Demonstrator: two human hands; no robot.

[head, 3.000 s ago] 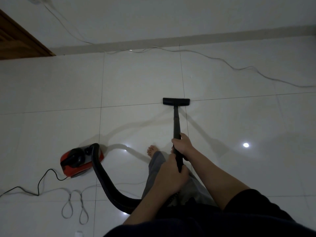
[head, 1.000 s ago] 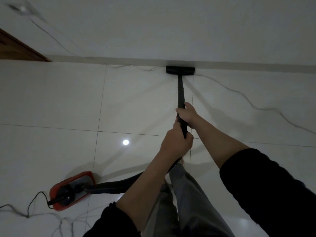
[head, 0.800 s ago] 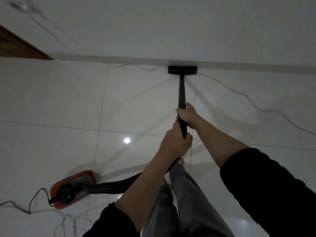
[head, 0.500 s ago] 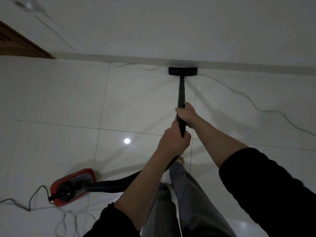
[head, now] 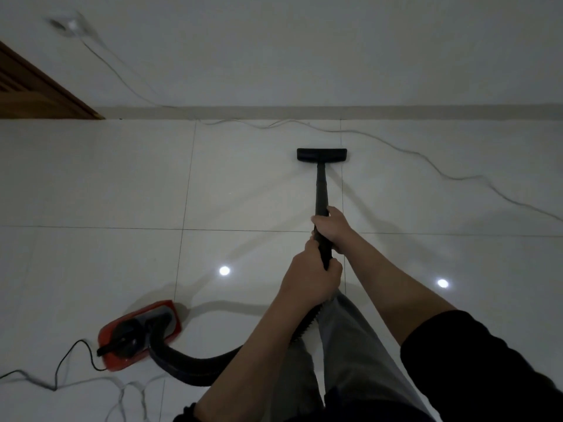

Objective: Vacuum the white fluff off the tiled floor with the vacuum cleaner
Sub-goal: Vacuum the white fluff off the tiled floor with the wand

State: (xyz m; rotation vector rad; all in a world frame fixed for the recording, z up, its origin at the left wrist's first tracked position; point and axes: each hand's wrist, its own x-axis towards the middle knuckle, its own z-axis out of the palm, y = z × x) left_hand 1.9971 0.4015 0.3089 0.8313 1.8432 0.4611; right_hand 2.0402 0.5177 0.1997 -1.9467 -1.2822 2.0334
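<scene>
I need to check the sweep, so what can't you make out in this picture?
- White fluff: none discernible on the dim floor, head view.
- Hose: its upper end is hidden behind the left hand.
- Wall socket: blurred, top left.
- Black cord: cut off at the left edge.

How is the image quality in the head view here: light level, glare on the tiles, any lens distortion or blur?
Head view: dim overall. Two small bright ceiling-light reflections glare on the glossy tiled floor. The wand throws several faint fanned shadows. Wide-angle lens bends the baseboard slightly. The wall socket at top left looks soft. Both the left hand and right hand are sharp.
</scene>
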